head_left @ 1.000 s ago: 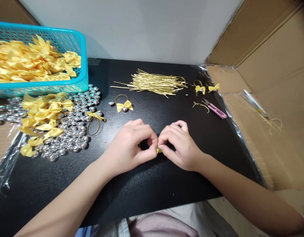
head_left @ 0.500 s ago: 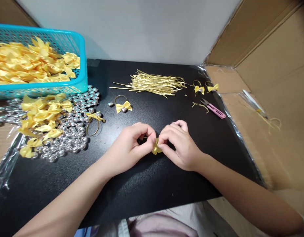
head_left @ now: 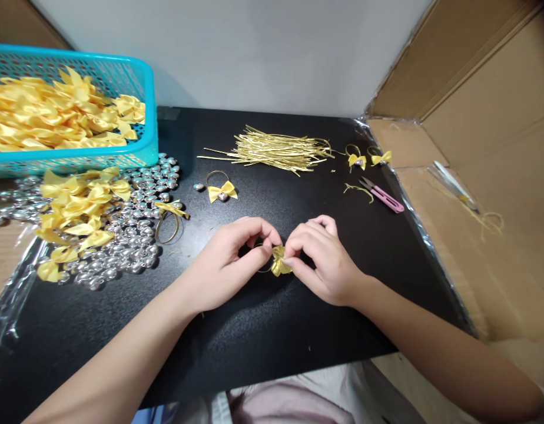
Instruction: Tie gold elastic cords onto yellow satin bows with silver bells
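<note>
A small yellow ribbon bow (head_left: 279, 261) with a thin gold loop hangs between my two hands just above the black table (head_left: 263, 347). My left hand (head_left: 225, 264) pinches it from the left with thumb and forefinger. My right hand (head_left: 325, 259) pinches its right side, fingers curled. A finished bow with a silver bead (head_left: 222, 190) lies behind my hands, and another looped bow (head_left: 169, 218) lies to the left.
A turquoise basket (head_left: 78, 159) full of yellow bows stands at the back left. In front of it lie loose yellow bows (head_left: 75, 206) on a heap of silver beads (head_left: 130, 235). Gold wire ties (head_left: 276, 150), two small bows (head_left: 369, 159), pink snips (head_left: 384, 195) and a cardboard box (head_left: 484, 176) sit to the right.
The bow has come out from between my fingertips and shows more fully, with its gold loop visible. My left hand has shifted slightly up and left; the right has barely moved.
</note>
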A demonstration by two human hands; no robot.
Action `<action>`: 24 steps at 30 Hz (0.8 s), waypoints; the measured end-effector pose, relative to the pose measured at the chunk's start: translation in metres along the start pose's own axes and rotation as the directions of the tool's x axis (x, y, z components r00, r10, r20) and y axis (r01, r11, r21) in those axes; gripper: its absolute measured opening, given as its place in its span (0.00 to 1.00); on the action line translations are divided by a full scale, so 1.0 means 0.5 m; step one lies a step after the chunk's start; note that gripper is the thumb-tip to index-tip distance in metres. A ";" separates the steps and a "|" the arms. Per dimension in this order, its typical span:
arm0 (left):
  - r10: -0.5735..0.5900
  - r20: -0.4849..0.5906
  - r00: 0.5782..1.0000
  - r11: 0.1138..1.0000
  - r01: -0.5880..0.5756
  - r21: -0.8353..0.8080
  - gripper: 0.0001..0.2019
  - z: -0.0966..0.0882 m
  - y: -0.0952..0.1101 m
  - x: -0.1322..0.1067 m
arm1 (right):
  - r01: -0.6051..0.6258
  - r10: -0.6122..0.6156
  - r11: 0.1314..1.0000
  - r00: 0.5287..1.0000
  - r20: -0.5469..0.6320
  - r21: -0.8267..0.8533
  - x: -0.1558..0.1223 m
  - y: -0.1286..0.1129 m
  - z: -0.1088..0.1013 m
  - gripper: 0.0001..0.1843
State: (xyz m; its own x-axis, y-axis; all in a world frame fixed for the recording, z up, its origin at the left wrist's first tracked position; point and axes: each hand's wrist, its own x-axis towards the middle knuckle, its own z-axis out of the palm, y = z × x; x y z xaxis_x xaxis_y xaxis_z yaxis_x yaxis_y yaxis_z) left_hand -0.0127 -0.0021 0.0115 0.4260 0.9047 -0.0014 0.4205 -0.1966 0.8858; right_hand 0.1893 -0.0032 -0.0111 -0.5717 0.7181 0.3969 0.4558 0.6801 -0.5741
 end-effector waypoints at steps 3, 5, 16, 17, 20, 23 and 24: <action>0.090 0.023 0.996 0.993 -0.091 0.069 0.06 -0.004 0.001 -0.003 | 0.002 -0.002 1.000 1.000 -0.003 0.005 -0.001 0.000 0.001 0.07; 0.148 0.041 0.988 0.978 -0.152 0.140 0.04 -0.006 0.001 -0.004 | 0.001 -0.001 1.000 1.000 -0.004 0.009 -0.001 0.000 0.002 0.08; 0.284 0.039 0.958 0.906 -0.282 0.317 0.08 -0.002 0.001 0.002 | -0.008 0.008 1.000 0.999 0.032 0.007 -0.001 -0.001 0.001 0.08; 0.262 0.028 0.965 0.921 -0.259 0.290 0.08 -0.001 0.002 0.001 | -0.008 0.008 1.000 0.999 0.032 0.007 -0.001 -0.001 0.001 0.08; 0.174 -0.014 0.985 0.966 -0.168 0.198 0.08 0.004 0.004 0.000 | -0.010 0.010 1.000 1.000 0.023 0.004 -0.001 -0.002 0.000 0.09; 0.114 -0.028 0.993 0.986 -0.110 0.127 0.09 0.007 0.006 0.002 | -0.003 0.003 1.000 1.000 0.013 -0.006 -0.001 -0.002 -0.001 0.09; 0.100 -0.025 0.995 0.990 -0.096 0.104 0.09 0.007 0.006 0.003 | 0.001 -0.001 1.000 1.000 0.011 -0.011 -0.001 -0.001 -0.001 0.09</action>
State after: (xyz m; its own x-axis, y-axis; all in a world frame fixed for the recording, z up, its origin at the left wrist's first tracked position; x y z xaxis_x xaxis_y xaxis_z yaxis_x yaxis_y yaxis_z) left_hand -0.0080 -0.0029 0.0125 0.4452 0.8900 0.0986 0.4583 -0.3211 0.8288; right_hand 0.1896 -0.0039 -0.0104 -0.5798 0.7157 0.3894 0.4623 0.6825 -0.5660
